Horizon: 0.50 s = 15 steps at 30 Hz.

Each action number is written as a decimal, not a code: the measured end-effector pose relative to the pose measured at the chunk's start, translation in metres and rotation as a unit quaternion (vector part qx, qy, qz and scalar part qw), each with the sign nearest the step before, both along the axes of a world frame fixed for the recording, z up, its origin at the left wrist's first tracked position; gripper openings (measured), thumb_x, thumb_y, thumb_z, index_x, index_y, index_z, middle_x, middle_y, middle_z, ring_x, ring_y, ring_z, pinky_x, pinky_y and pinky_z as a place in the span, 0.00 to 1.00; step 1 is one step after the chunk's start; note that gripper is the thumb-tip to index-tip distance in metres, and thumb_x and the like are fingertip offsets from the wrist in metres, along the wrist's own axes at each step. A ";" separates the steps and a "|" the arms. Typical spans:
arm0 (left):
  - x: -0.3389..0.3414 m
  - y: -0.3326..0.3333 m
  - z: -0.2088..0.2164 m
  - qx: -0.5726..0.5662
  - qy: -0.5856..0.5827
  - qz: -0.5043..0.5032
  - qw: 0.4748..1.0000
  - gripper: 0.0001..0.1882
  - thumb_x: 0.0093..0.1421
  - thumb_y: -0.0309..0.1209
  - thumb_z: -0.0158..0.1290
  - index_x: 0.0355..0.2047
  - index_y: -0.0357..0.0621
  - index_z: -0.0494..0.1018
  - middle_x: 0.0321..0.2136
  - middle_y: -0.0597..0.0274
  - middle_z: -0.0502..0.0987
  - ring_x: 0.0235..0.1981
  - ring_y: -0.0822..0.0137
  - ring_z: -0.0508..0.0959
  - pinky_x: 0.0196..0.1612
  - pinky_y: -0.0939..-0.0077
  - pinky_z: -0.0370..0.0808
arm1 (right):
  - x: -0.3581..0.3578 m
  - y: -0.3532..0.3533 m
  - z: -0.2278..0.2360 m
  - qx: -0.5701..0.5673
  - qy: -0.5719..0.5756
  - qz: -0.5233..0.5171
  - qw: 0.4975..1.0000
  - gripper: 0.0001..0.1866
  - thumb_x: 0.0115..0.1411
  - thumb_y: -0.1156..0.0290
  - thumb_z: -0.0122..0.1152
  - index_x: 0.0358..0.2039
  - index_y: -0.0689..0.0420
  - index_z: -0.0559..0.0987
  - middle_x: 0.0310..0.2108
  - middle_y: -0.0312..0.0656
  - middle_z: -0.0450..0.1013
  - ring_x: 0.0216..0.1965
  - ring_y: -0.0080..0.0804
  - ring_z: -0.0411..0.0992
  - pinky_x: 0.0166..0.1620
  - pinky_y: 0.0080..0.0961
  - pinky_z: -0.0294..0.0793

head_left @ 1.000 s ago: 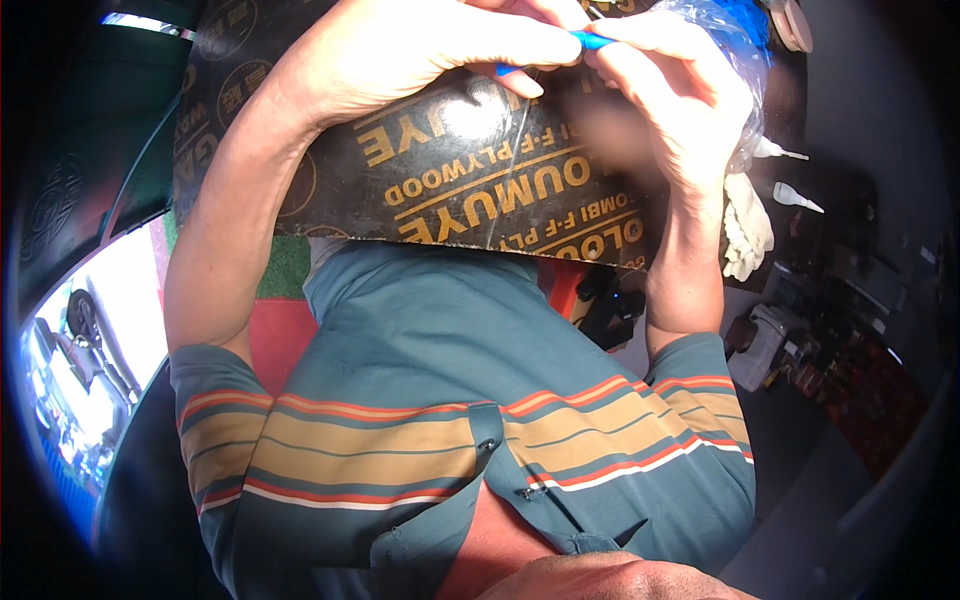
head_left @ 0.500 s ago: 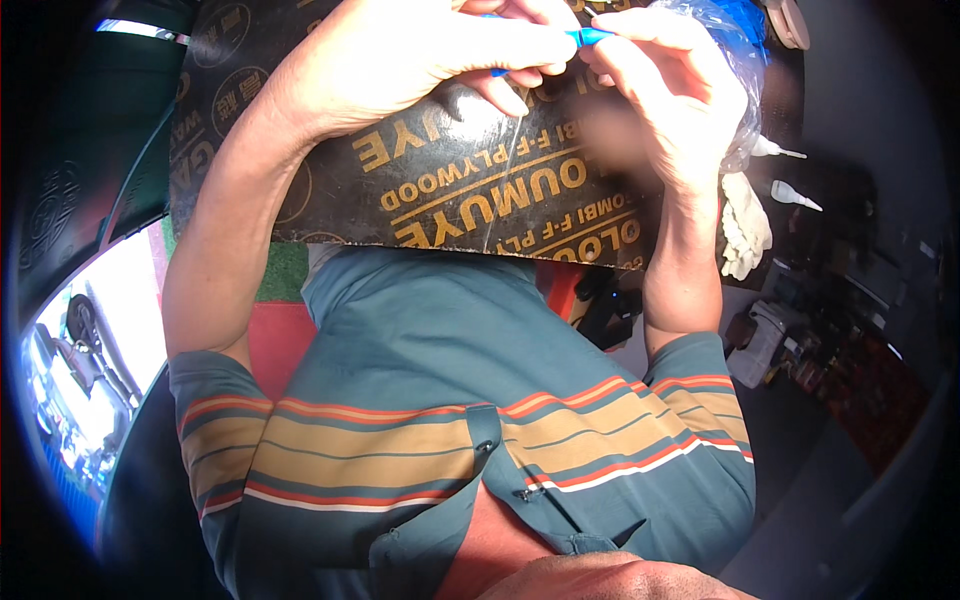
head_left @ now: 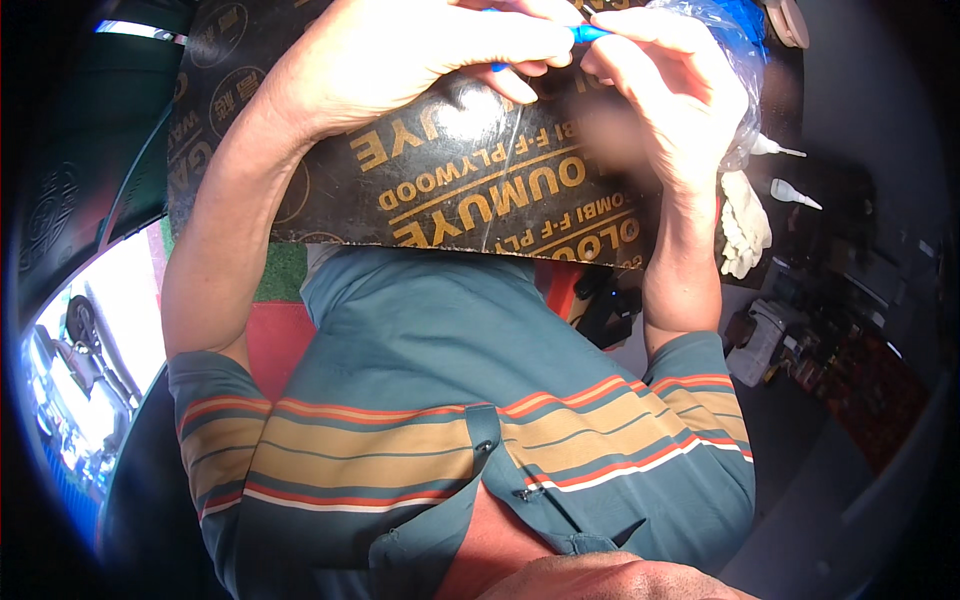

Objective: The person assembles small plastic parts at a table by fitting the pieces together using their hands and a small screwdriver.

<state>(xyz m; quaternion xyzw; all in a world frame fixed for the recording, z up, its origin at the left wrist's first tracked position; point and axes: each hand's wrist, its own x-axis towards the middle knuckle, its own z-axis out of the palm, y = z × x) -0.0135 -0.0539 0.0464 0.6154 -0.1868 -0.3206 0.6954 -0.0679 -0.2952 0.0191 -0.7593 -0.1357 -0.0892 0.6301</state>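
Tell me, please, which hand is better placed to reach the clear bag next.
Probably the right hand: the bag lies beside it, while the left hand is farther away. Both hold the blue piece.

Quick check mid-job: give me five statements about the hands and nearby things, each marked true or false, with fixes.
1. The left hand and right hand both touch the blue piece. True.
2. The left hand wears a glove. False: it is bare.
3. A clear plastic bag is beside the right hand. True.
4. The board below the hands is plain white. False: it is dark with gold print.
5. Two white nozzles show right of the right hand. True.
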 end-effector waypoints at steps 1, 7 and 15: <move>0.000 0.000 0.000 0.001 0.018 -0.004 1.000 0.14 0.67 0.27 0.61 0.50 0.32 0.81 0.39 0.58 0.86 0.38 0.74 0.83 0.42 0.80 0.81 | 0.000 0.000 0.000 -0.005 0.000 -0.003 1.000 0.08 0.62 0.84 0.69 0.42 0.66 0.83 0.37 0.44 0.82 0.34 0.28 0.80 0.38 0.22 0.81; 0.004 0.000 -0.010 -0.042 -0.015 -0.011 0.999 0.13 0.67 0.27 0.61 0.49 0.33 0.82 0.38 0.59 0.86 0.38 0.74 0.83 0.42 0.81 0.80 | 0.000 0.001 0.002 0.004 0.014 0.001 1.000 0.08 0.62 0.84 0.69 0.42 0.66 0.83 0.36 0.44 0.82 0.34 0.27 0.80 0.38 0.22 0.81; 0.005 0.000 -0.016 -0.036 -0.007 -0.014 0.999 0.12 0.67 0.26 0.60 0.49 0.33 0.82 0.38 0.59 0.86 0.37 0.75 0.83 0.41 0.81 0.81 | 0.000 0.000 0.002 -0.003 0.016 -0.004 1.000 0.07 0.63 0.82 0.69 0.42 0.66 0.83 0.35 0.43 0.82 0.33 0.27 0.80 0.37 0.21 0.80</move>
